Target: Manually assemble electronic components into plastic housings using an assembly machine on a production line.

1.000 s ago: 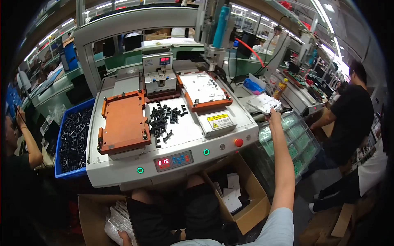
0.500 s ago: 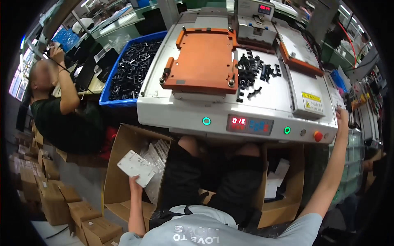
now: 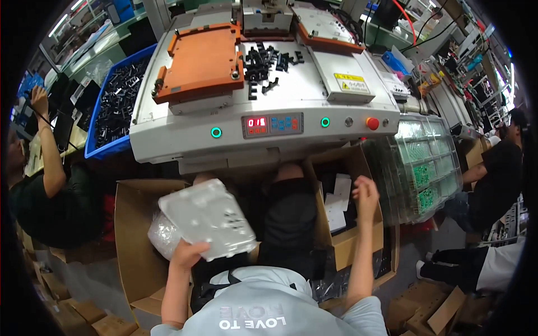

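Note:
My left hand [image 3: 189, 253] is closed on the lower edge of a flat white plastic panel [image 3: 204, 215], lifted over my lap and tilted. Small dark openings and raised spots show on its face. Beneath its left side lies clear bubble wrap [image 3: 162, 234] in the left cardboard box [image 3: 134, 241]. My right hand [image 3: 365, 193] is raised near the right edge of another cardboard box [image 3: 350, 249], its fingers loosely bent and apart, with nothing visible in them. White panels [image 3: 336, 210] stand inside that box.
Ahead stands a white machine [image 3: 190, 134] with an orange fixture plate [image 3: 204, 59], loose black clips [image 3: 260, 61] and a red button [image 3: 372, 123]. A blue bin [image 3: 92, 143] of black parts adjoins it. Clear trays [image 3: 420, 162] are stacked right. Co-workers are on both sides.
My right hand has come from the machine's right edge to beside the right box. My left hand has brought the white panel up and rightward, out of the left box. The view has turned right.

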`<state>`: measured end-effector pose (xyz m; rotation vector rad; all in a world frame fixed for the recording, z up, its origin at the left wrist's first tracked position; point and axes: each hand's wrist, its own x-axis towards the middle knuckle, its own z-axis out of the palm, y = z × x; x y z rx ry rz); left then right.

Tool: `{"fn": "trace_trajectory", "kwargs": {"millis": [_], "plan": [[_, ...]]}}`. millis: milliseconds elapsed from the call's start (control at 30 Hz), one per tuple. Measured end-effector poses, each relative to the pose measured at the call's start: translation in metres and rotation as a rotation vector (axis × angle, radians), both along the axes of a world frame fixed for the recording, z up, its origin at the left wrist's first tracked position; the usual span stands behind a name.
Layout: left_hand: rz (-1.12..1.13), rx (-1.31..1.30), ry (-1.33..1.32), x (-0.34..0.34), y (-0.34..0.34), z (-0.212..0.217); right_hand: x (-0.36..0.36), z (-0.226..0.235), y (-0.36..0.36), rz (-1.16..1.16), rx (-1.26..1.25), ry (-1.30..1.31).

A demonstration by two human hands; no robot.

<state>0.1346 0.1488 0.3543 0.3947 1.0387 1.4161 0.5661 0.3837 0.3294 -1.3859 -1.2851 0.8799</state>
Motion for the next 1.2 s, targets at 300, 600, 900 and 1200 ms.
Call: {"fn": "trace_trajectory", "kwargs": {"millis": [300,600,900,1200], "plan": [[-0.261,0.843,1.811,0.048,0.052,0.113,-0.132,0.142,-0.007,0.295,0.493,-0.251],[-0.013,0.894,1.945,0.025,0.033,0.098,-0.228,0.179,0.109,0.506,1.001,-0.793],[0.039,0.870,1.937,0.020,0.032,0.090,-0.227,0.179,0.122,0.609,0.867,-0.826],[-0.021,0.846,1.952,0.019,0.033,0.080,-0.190,0.186,0.018,0.797,-0.471,0.758]]}}
